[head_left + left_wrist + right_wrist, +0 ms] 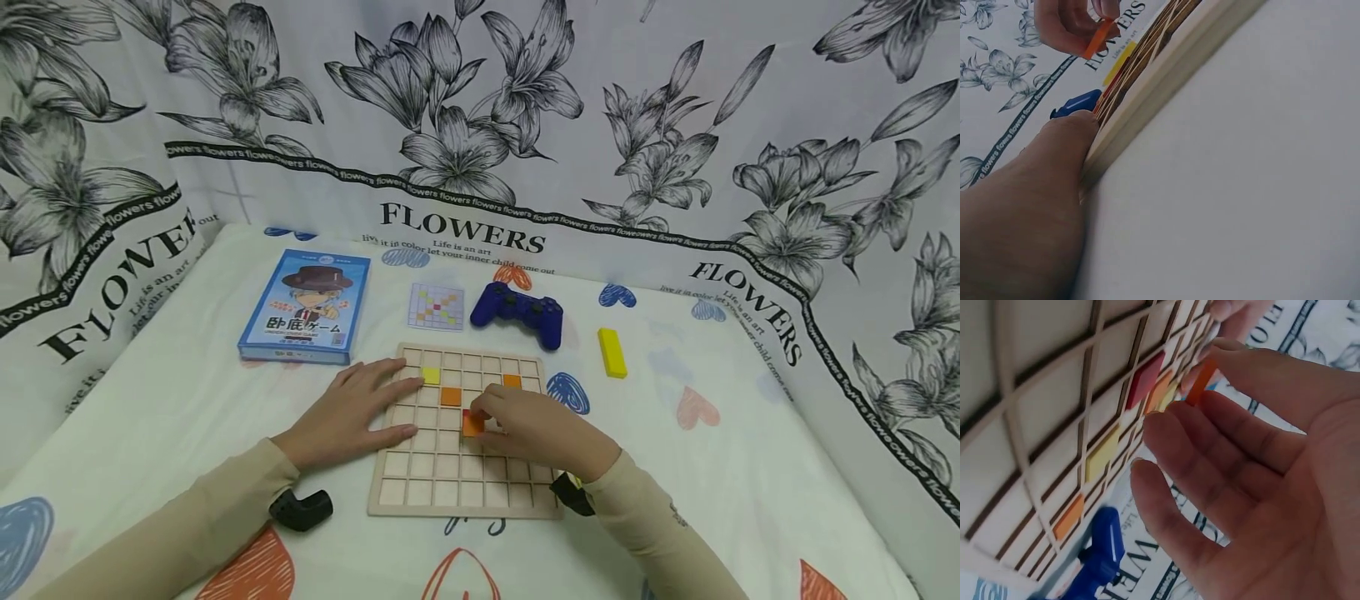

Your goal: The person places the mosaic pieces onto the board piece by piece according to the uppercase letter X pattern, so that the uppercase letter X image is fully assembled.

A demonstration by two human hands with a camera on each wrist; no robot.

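Note:
A wooden grid board [395, 492] lies on the cloth in front of me. My left hand [348, 421] rests along its left edge, fingers spread onto the frame. Over the middle of the grid, my right hand [536, 429] pinches an orange square tile [1201, 381] between thumb and fingers; the left wrist view has that tile held above the board. Set in the grid are a yellow tile [431, 376], an orange tile [451, 397] and another orange tile [512, 381]. The right wrist view adds a red tile [1145, 380] and a second yellow tile [1102, 454], largely hidden from the head view.
Behind the board are a blue game box [307, 304], a small card with a coloured grid pattern [436, 307] and a dark blue game controller [517, 312]. A yellow block [612, 353] lies to the right. Flower-printed fabric [480, 108] hangs at the back.

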